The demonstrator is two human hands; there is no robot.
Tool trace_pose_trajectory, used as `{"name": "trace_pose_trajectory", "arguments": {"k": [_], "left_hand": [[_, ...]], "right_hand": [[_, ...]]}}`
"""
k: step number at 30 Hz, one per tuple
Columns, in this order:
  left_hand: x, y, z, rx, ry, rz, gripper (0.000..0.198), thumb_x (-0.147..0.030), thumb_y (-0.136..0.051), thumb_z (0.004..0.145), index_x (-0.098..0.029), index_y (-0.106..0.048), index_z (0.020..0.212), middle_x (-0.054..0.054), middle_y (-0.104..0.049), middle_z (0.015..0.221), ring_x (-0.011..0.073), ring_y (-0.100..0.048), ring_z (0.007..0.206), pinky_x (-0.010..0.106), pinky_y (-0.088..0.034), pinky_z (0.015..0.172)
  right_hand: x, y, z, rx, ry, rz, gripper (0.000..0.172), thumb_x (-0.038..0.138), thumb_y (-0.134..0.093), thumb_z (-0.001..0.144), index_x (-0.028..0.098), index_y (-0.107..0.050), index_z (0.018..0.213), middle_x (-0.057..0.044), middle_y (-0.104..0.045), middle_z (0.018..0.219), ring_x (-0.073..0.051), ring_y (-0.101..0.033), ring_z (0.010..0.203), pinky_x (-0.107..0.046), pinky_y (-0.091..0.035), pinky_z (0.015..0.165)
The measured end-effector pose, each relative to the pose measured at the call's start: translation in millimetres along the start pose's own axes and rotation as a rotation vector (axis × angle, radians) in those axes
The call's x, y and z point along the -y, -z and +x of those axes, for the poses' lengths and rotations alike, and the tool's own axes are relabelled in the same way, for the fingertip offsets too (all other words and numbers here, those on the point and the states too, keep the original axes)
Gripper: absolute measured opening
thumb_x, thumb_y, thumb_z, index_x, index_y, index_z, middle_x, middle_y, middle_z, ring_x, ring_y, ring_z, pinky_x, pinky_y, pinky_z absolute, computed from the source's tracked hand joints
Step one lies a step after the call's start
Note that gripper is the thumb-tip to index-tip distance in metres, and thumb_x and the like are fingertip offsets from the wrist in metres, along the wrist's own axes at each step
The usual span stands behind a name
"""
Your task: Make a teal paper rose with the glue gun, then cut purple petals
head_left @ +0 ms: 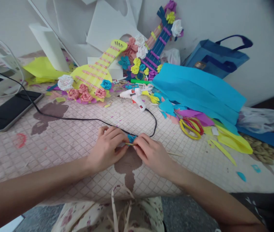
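Note:
Both hands meet over the middle of the table around a thin wooden skewer [130,144] and a small piece of blue crepe paper [131,138]. My left hand [110,146] is closed, pinching the skewer and paper from the left. From the right, my right hand [154,154] pinches them too, its fingers bent. The skewer's pointed end sticks out past the right hand. My fingers hide most of the paper, so how far it wraps the skewer I cannot tell. Just beyond the hands runs the black cord of a white glue gun [133,94].
Behind stand a yellow paper guitar [94,69] with paper flowers and a blue one [159,45]. Blue crepe paper sheets [197,87], yellow-handled scissors [190,129] and scraps lie to the right. A tablet [12,109] rests at left; a blue bag [218,58] stands at the back.

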State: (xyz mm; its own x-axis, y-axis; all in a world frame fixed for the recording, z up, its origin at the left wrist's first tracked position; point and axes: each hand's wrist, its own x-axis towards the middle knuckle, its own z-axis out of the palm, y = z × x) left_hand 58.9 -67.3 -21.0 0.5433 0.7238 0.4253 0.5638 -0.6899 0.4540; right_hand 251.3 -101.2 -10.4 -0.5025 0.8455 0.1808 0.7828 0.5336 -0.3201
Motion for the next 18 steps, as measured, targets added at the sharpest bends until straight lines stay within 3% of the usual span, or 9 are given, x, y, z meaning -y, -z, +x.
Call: {"name": "trace_pose_trajectory", "arguments": {"k": [8,18], "left_hand": [[-0.8,0.2,-0.3,0.004,-0.006,-0.011,0.005,-0.016,-0.059,0.081,-0.020,-0.059,0.078,-0.001,-0.063,0.079,0.0183,-0.052,0.083,0.039,-0.030,0.079],[-2.4,0.8,-1.0,0.004,-0.003,-0.025,0.007,-0.015,-0.060,0.079,-0.019,-0.057,0.074,-0.001,-0.063,0.079,0.0180,-0.051,0.082,0.038,-0.030,0.079]], "right_hand": [[1.7,-2.8,-0.5,-0.039,0.007,-0.130,0.009,0.025,-0.047,0.090,0.019,-0.053,0.089,-0.003,-0.056,0.089,-0.014,-0.055,0.072,-0.026,-0.036,0.054],[3.9,-11.5,0.0,-0.157,0.091,-0.282,0.016,0.024,-0.043,0.094,0.018,-0.052,0.082,-0.001,-0.056,0.081,-0.012,-0.051,0.062,-0.027,-0.032,0.050]]}}
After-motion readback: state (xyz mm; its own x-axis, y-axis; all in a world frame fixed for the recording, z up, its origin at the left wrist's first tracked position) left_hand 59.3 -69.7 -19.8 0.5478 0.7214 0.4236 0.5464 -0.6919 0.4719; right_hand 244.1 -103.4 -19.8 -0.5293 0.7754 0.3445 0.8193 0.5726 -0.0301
